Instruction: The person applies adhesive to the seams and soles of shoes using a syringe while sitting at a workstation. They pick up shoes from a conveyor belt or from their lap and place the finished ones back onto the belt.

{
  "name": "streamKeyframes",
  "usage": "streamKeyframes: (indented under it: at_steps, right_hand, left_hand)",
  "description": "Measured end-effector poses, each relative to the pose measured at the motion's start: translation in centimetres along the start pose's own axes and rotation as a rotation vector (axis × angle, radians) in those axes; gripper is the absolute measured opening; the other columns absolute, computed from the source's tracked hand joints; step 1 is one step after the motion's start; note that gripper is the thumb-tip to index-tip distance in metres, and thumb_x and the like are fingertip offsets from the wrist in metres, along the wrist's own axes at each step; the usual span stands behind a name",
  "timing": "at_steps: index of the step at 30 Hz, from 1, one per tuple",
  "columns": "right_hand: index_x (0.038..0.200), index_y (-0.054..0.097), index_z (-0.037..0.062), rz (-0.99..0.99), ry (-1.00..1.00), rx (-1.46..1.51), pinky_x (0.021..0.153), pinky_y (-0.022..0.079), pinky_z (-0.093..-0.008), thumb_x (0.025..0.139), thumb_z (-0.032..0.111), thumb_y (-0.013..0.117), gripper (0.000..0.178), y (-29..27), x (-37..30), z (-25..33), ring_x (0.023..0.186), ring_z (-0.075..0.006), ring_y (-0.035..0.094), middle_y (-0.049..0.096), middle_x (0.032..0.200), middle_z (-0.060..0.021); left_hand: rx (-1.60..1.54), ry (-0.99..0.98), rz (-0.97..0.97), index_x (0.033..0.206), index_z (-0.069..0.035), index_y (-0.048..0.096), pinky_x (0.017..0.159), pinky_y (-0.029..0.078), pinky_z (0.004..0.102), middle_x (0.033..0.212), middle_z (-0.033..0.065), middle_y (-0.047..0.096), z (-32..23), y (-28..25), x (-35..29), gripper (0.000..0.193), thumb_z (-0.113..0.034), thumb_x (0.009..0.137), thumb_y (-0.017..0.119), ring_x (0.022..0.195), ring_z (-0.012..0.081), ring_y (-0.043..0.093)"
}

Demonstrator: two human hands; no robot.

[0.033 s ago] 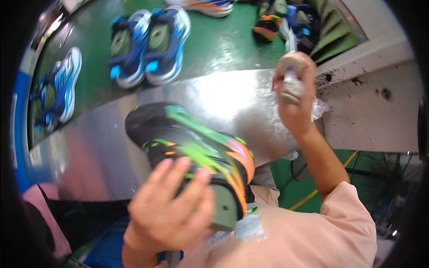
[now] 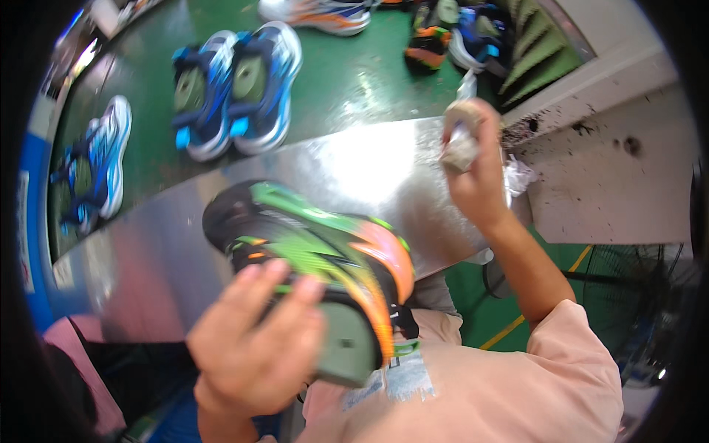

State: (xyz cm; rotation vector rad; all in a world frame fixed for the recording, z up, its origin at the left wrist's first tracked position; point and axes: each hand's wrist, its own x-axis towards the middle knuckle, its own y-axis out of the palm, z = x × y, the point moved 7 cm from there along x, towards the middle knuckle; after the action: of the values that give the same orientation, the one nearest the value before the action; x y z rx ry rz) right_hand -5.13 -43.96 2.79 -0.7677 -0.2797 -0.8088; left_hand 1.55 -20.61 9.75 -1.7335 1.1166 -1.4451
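Observation:
My left hand (image 2: 255,336) is curled against the side of a black, green and orange shoe (image 2: 314,255), its fingers on the upper near the opening. A grey-green shoe last (image 2: 347,351) fills the shoe's opening, and the toe points up and left over the metal ledge. Farther right, my right hand (image 2: 480,173) is closed round a tool with a thick beige-white handle (image 2: 461,140). From the fist a narrow whitish end (image 2: 467,85) sticks out at the far side; blur hides what kind of tool it is.
Two blue-and-white shoes (image 2: 240,92) with lasts stand side by side on the green surface (image 2: 347,88). Another blue shoe (image 2: 96,162) is farther left. More shoes (image 2: 428,37) sit at the far right beside green slanted slats (image 2: 546,59). A pale, stained panel (image 2: 605,170) borders the right side.
The shoe and my left hand appear slightly farther left. My right hand with the tool also sits a little to the left. The whole view has shifted slightly.

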Motion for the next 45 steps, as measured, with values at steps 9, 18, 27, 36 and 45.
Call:
streamKeyframes:
  at_steps: [9, 18, 27, 36, 45]
  right_hand:
    - [0.126, 0.028, -0.0007, 0.279, 0.260, 0.245, 0.079, 0.047, -0.0356, 0.066, 0.044, 0.075, 0.088, -2.6, -7.9, -4.0, 0.093, -0.0315, 0.059, 0.055, 0.106, -0.0201]
    - [0.121, 0.038, 0.0027, 0.318, 0.292, 0.233, 0.064, 0.049, -0.0315, 0.068, 0.041, 0.074, 0.075, -3.1, -6.8, -5.3, 0.073, -0.0238, 0.059, 0.053, 0.102, -0.0137]
    - [0.119, 0.042, 0.0057, 0.505, 0.249, 0.173, 0.061, 0.047, -0.0330, 0.067, 0.043, 0.072, 0.070, -3.2, -8.3, -4.6, 0.076, -0.0261, 0.057, 0.053, 0.096, -0.0121]
    - [0.119, 0.041, 0.0057, 0.485, 0.325, 0.064, 0.070, 0.048, -0.0382, 0.069, 0.046, 0.069, 0.069, -2.8, -8.9, -4.0, 0.086, -0.0317, 0.057, 0.052, 0.102, -0.0153]
    - [0.112, 0.053, 0.0164, 0.170, 0.248, -0.501, 0.069, 0.047, -0.0373, 0.070, 0.035, 0.069, 0.048, -10.3, -9.5, -3.8, 0.090, -0.0272, 0.053, 0.049, 0.097, -0.0096]
  left_hand:
    - [0.351, 0.606, 0.232, 0.075, -0.001, 0.056, 0.093, 0.040, 0.0480, 0.093, 0.0096, 0.065, 1.4, 0.8, 19.5, 0.016, -0.012, 0.064, 0.061, 0.102, 0.0340, 0.056]
    - [0.237, 0.733, 0.598, 0.073, -0.004, 0.060, 0.096, 0.037, 0.0386, 0.089, 0.0069, 0.061, 8.7, 18.0, 31.0, 0.013, -0.004, 0.060, 0.060, 0.103, 0.0254, 0.051]
    - [0.064, 0.104, -0.005, 0.126, -0.016, 0.048, 0.101, 0.033, 0.0386, 0.134, 0.0137, 0.039, 12.1, 14.6, 26.5, 0.068, 0.011, 0.064, 0.060, 0.122, 0.0335, 0.038]
    - [-0.363, -0.961, -0.598, 0.117, 0.004, 0.051, 0.090, 0.039, 0.0305, 0.111, 0.0136, 0.055, 19.9, 11.6, 5.7, 0.057, -0.008, 0.067, 0.076, 0.099, 0.0204, 0.052]
    - [-0.811, -1.116, -0.613, 0.114, 0.005, 0.055, 0.083, 0.046, 0.0297, 0.104, 0.0135, 0.060, 17.1, 3.7, -1.9, 0.038, 0.000, 0.076, 0.059, 0.091, 0.0204, 0.058]
